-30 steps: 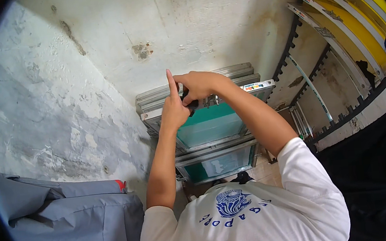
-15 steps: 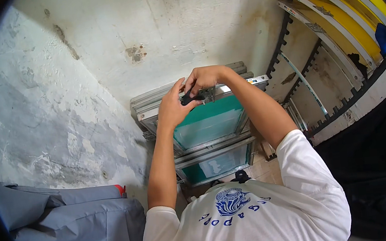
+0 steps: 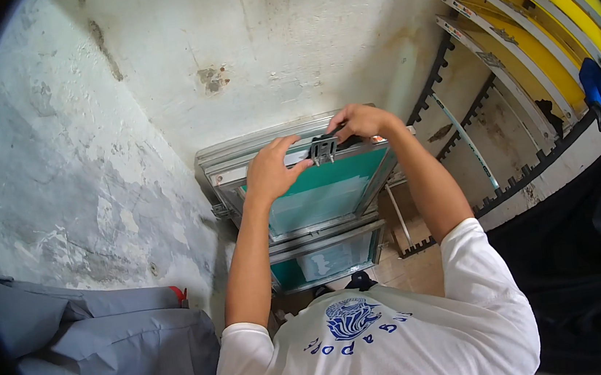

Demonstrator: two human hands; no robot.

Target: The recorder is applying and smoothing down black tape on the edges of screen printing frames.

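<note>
Both hands at the small dark metal clamp [image 3: 323, 148] on the top edge of the front aluminium-framed teal mesh screen [image 3: 323, 192], which leans in a stack against the stained plaster wall [image 3: 159, 92]. Left hand [image 3: 270, 172] fingers loosely curled, fingertips touching the clamp; right hand [image 3: 359, 120] fingers closed over the frame edge beside it. Yellow-mesh screens [image 3: 527, 39] racked to the right.

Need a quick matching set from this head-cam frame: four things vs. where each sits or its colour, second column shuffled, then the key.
Things:
1. metal clamp
2. green-mesh screen frame
3. blue cloth
4. grey fabric

Descriptions:
A. hangs at the far right, by the rack of yellow screens
B. lower left, beside the person
C. on the frame's top edge, between both hands
D. leans with others against the white wall

Pairs: 1-C, 2-D, 3-A, 4-B
</note>
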